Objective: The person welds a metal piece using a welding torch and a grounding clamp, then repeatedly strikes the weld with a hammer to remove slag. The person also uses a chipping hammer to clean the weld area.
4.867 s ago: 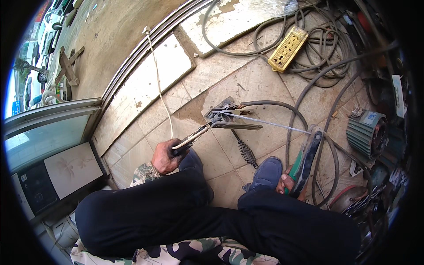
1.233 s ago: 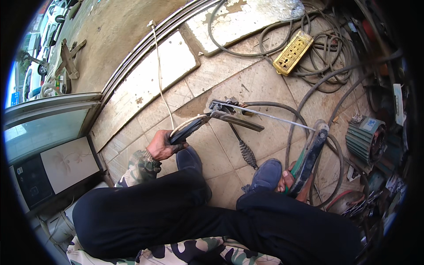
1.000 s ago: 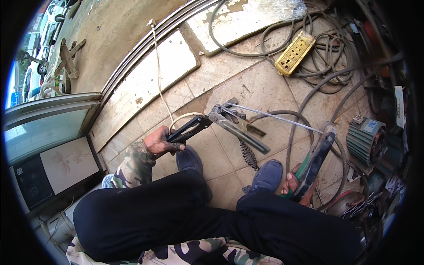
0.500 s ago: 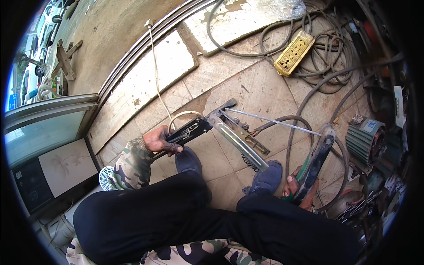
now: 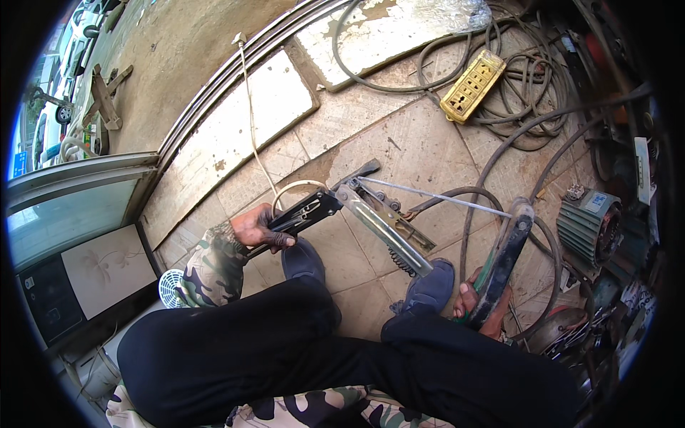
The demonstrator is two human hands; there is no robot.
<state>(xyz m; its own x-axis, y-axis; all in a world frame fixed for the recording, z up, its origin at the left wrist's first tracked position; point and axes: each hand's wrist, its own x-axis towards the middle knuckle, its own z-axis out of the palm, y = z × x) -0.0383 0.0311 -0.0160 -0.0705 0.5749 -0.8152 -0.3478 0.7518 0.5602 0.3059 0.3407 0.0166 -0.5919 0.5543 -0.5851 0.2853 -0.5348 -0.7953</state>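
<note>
My left hand (image 5: pixel 260 228) is closed round a black slotted metal bracket (image 5: pixel 308 215), holding it above the tiled floor in front of my left shoe. Joined to the bracket's end is a shiny steel channel (image 5: pixel 385 232) with a spring along its side, reaching toward my right shoe. A brass-coloured clamp (image 5: pixel 410 227) with a thick cable sits against this metalwork. My right hand (image 5: pixel 471 299) grips a dark welding electrode holder (image 5: pixel 505 260) with a green lever. From its jaw a thin grey welding rod (image 5: pixel 435 195) points left, its tip at the bracket's joint; contact cannot be made out.
A yellow power strip (image 5: pixel 473 87) and coiled cables (image 5: pixel 531 107) lie at the far right. A finned green motor (image 5: pixel 589 222) stands among clutter on the right. Pale slabs (image 5: pixel 235 135) line the door track, and a glass-fronted panel (image 5: pixel 78 207) is at left.
My right hand and the electrode holder have shifted slightly left, carrying the rod's tip a little left along the metalwork. My left hand and the bracket look nearly still.
</note>
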